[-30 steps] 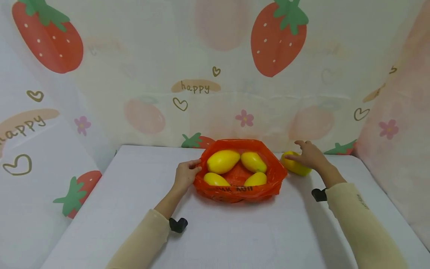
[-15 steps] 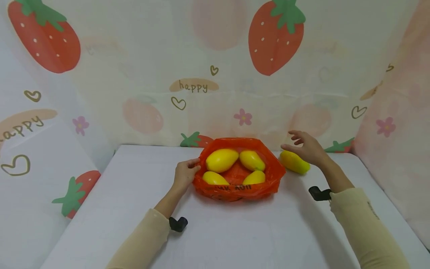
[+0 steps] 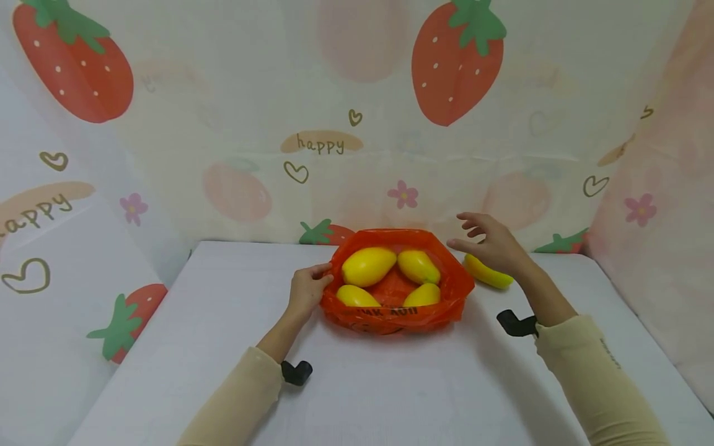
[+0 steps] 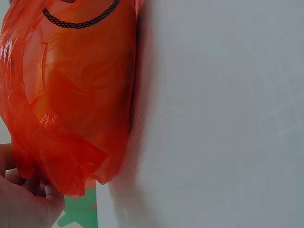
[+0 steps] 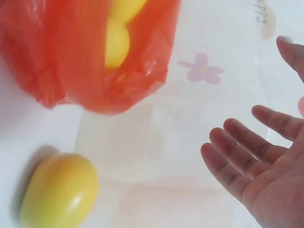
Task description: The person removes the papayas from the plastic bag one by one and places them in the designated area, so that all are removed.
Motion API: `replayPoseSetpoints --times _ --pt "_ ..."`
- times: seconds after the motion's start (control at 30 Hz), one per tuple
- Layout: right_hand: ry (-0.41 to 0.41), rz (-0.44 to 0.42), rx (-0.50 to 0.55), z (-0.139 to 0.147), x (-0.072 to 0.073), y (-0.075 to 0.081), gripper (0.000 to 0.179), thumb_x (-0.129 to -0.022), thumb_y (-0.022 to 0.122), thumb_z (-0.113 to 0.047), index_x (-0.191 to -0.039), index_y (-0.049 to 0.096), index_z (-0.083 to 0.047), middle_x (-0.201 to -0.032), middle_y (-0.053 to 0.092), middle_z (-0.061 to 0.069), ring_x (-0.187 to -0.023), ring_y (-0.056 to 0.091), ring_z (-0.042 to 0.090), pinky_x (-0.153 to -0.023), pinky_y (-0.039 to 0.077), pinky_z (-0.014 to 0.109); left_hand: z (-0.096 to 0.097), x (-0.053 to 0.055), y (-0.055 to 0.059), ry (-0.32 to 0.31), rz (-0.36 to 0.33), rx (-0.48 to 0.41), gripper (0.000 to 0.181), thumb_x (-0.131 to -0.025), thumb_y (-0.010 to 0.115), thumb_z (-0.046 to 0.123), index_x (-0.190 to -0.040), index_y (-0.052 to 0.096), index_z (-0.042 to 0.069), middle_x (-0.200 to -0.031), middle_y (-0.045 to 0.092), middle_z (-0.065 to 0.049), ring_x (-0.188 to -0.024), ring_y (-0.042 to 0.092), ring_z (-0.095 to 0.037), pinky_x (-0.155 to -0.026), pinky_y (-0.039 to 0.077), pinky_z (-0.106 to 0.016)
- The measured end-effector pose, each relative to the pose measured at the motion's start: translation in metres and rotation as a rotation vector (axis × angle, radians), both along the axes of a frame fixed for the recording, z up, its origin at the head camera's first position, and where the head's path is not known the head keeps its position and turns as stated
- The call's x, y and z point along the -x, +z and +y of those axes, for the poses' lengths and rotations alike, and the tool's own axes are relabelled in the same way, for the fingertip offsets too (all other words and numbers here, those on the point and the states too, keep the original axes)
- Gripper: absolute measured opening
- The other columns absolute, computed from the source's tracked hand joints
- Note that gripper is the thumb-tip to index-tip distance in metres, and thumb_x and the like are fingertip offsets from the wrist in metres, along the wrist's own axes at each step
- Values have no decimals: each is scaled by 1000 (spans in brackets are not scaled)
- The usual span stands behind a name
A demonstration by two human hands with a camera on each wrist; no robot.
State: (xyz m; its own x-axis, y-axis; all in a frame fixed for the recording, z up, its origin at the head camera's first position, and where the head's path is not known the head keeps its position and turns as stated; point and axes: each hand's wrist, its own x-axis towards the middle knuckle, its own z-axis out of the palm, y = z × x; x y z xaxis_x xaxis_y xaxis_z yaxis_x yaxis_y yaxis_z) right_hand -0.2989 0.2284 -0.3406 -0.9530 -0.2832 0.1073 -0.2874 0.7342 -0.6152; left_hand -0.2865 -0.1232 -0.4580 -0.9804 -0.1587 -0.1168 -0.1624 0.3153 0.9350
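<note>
A red plastic bag [image 3: 398, 322] stands with its mouth wide on the white table. Several yellow mangoes [image 3: 369, 266] lie inside it. My left hand [image 3: 307, 291] pinches the bag's left rim; in the left wrist view the fingers of that hand [image 4: 28, 204] hold crumpled red plastic [image 4: 71, 152]. Right of the bag, one more mango [image 3: 486, 272] lies on the table, partly hidden by my right hand [image 3: 498, 246]. That hand hovers above with fingers spread and nothing in it. The right wrist view shows a gap between this mango [image 5: 59, 192] and the fingers [image 5: 232, 161].
The white table [image 3: 390, 390] ends at a back wall of strawberry-printed cloth [image 3: 251, 111]. Similar cloth hangs at the left [image 3: 61, 260] and right [image 3: 652, 260]. A black strap piece [image 3: 297, 373] sits at the left wrist and another [image 3: 515, 323] at the right.
My right hand has lifted off the mango beside the bag and shifted left toward the bag's mouth. The left hand stays at the rim, and the bag holds its place.
</note>
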Motion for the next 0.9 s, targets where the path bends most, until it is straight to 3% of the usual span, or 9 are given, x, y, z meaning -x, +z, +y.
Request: replayPoseSetpoints --times 0.4,0.67,0.9 --pt "57 8 28 -29 -9 4 65 -90 69 -31 -144 42 -8 -134 52 21 -118 52 37 -99 50 53 -1 -1 0 -2 -2 -11 34 -96 59 10 -130 63 7 -132 62 -14 -122 55 -29 -106 48 -40" --pt "73 8 26 -44 -13 5 68 -89 70 -34 -146 42 -11 -136 49 18 -121 50 37 -99 49 54 -1 -1 -1 6 1 -26 34 -96 59 10 -130 63 8 -132 62 -14 -121 55 -28 -105 48 -40" --pt "89 -16 35 -55 -12 4 71 -87 71 -40 -146 42 -15 -137 49 17 -123 49 36 -98 50 52 1 0 -1 20 43 -6 33 -95 60 8 -128 64 6 -129 64 -15 -119 56 -29 -105 48 -40"
